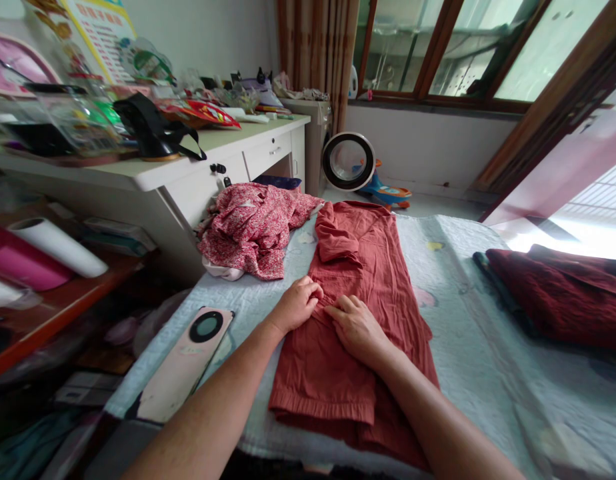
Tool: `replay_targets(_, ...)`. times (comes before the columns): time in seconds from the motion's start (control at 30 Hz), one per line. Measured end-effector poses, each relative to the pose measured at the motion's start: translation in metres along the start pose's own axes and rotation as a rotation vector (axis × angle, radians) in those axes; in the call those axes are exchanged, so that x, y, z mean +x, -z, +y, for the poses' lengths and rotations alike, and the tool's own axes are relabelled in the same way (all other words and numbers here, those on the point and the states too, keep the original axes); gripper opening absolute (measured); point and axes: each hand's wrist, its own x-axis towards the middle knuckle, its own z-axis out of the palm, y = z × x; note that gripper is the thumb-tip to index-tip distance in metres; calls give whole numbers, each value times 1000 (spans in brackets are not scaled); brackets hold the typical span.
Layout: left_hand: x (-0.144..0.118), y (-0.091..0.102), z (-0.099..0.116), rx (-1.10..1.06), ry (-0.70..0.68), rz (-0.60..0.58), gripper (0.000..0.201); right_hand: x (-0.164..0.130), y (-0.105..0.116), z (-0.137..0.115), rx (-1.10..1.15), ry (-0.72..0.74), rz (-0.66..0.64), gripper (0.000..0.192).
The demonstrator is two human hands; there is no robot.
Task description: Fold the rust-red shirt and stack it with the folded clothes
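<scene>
A rust-red garment (393, 287) lies lengthwise on the bed, with one part folded over the rest and a gathered cuff toward me. My left hand (299, 303) is closed at its left edge, thumb and fingertips pinching the cloth. Just to the right, my right hand (358, 327) rests on the folded part, fingers bent onto the fabric, and a small crease runs between the two hands. Both thumbs are partly hidden. Beyond my left hand sits a crumpled red floral garment (255, 223). A pale phone (185, 363) with a round black camera ring lies left of my left forearm.
A light blue quilted cover (463, 300) spreads under the clothes. Folded dark red clothing (568, 293) is at the right. Along the left stands a cluttered white desk (198, 160). Past the bed are a washing machine with its round door (349, 162) open and a blue toy (388, 192).
</scene>
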Motion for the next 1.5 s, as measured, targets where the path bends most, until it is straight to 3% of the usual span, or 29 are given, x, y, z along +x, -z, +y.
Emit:
replay_targets(1.07,0,-1,1,33,-7,16,20,1,-6,5,17,24,74,12)
replay_targets(1.5,1,1,3,20,4,15,21,-1,1,4,70,96,20,28)
